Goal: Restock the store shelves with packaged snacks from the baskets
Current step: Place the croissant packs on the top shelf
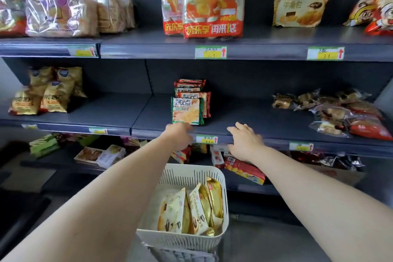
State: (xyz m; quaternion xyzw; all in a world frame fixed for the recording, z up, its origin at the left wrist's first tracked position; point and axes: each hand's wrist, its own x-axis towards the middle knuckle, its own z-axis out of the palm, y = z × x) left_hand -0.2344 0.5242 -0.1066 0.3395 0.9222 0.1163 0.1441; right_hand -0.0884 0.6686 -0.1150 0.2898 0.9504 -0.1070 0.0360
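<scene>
Head view: left hand (179, 134) at the foot of the front cracker packet (187, 110) on the middle shelf (244, 112), grip unclear; right hand (244, 140) spread, empty. Best to square that packet against its row before taking more from the basket (191, 168).

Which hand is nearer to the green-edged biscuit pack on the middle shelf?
Left. The left hand is just below the green-edged biscuit pack; the right hand is apart, further to its right.
</scene>
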